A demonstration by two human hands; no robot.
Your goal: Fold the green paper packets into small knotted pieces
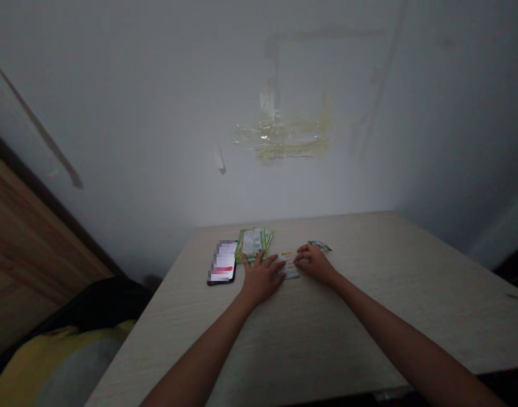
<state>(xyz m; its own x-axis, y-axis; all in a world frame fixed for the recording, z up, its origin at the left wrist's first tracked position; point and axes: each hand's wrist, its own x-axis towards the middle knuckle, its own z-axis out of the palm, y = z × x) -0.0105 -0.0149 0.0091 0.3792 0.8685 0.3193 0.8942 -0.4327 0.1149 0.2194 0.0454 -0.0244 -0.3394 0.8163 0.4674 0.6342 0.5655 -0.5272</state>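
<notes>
A small flat white packet [290,265] with coloured print lies on the table between my hands. My left hand [261,278] is open, its fingers spread flat; its right-side fingertips reach the packet's left edge, and other fingertips lie by the lower edge of a stack of green and white packets [251,242]. At the packet's right edge, my right hand [315,263] has bent fingers drawn together on it; the exact grip is small and dim. Just beyond the right hand lies a thin green and white piece [320,246], partly hidden by that hand.
A phone [223,263] with a lit, partly blurred screen lies left of the stack. The pale wooden table [369,282] meets a wall [157,141] with tape marks at the back. Yellow and grey cloth [68,362] sits beyond the left edge, by a wooden panel [25,243].
</notes>
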